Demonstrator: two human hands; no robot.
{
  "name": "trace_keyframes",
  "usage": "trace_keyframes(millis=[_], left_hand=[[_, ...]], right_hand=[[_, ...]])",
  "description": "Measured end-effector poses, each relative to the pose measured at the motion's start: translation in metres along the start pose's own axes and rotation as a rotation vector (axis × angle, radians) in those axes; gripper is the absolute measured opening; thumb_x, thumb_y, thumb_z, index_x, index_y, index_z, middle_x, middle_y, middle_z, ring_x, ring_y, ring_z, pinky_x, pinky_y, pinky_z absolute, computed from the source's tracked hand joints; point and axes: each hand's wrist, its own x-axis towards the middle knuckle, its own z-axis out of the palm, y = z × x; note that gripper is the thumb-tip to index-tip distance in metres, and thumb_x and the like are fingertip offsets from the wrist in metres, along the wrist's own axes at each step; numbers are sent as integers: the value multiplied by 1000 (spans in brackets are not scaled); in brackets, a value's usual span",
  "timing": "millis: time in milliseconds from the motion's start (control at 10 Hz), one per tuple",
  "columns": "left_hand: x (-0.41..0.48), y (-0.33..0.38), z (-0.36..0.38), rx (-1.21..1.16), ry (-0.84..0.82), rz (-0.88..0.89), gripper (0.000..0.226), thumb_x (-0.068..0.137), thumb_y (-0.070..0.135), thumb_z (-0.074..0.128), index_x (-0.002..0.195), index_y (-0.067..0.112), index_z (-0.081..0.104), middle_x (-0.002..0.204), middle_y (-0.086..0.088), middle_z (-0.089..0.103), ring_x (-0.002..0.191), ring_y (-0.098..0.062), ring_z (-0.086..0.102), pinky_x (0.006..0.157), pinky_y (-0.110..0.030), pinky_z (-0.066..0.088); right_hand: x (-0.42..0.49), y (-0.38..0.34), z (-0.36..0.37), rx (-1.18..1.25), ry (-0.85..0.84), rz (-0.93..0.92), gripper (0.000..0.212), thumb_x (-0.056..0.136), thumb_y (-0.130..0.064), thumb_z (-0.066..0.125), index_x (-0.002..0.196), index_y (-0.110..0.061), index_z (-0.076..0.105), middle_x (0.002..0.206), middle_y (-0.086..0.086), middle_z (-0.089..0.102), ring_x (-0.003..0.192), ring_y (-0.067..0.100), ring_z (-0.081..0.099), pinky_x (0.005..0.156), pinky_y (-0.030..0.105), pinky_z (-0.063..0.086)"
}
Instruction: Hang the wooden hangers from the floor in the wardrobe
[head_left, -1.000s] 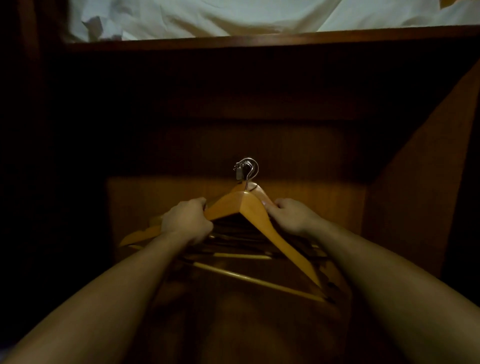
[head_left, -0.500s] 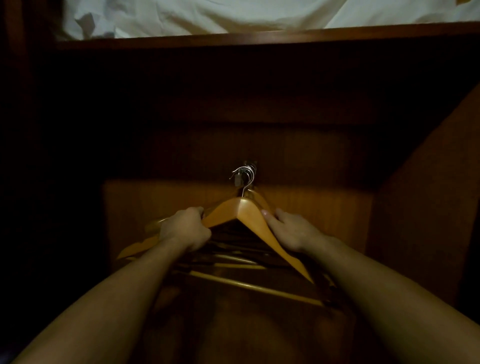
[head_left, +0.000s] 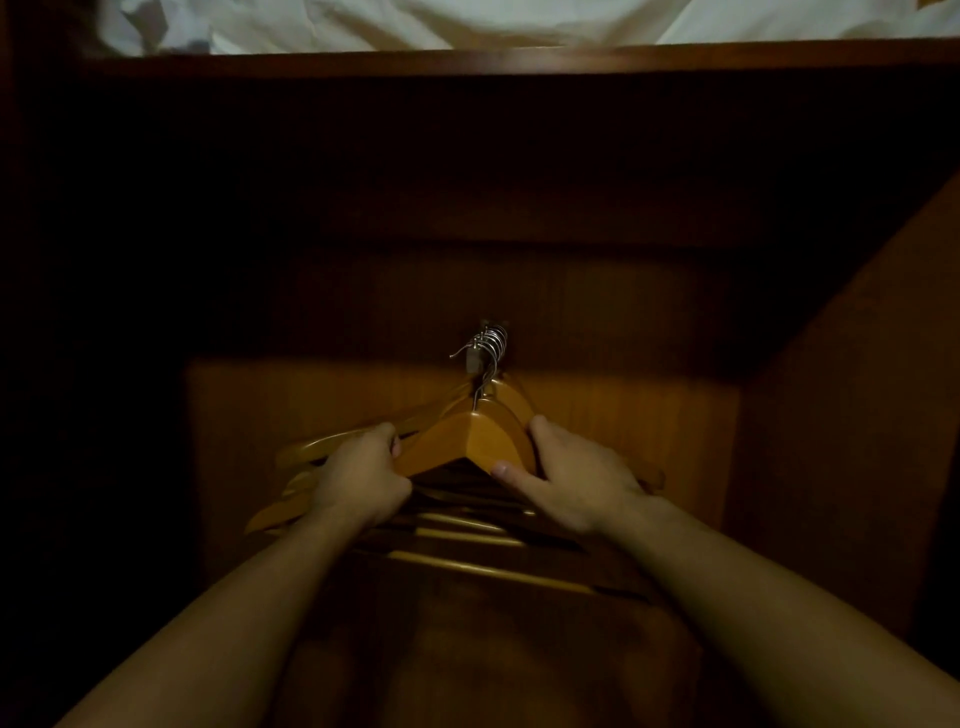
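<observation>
Hangers (head_left: 470, 441) now bunched | between left hand (head_left: 358, 480), right hand (head_left: 576, 480)

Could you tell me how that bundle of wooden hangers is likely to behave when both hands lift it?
The wooden hangers look rigid, so each should keep its shape. Since they are loose and already fanned out under the left hand, they may splay or slide apart. The metal hooks are bunched together and could snag. The right hand steadies the other side.

No readable text, label or number anywhere.
</observation>
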Motion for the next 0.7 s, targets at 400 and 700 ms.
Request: trace_keyframes(millis=[400,700], left_hand=[[3,7,-11,114,-115,-64,86,74,40,82,144,27,34,143,-8,41,132,-29,40,107,-48,40],[-30,39,-48,-49,-146,45,104,69,62,78,153,34,24,155,-7,30,141,-30,29,112,-53,34]], right_hand=[[-16,1,-16,-51,1,61,69,90,-75,34,134,-23,42,129,1,56,109,20,58,87,37,52],[-37,-12,-46,-102,-33,136,73,91,-75,26,135,-19,42,128,9,55,112,28,56,88,44,49]])
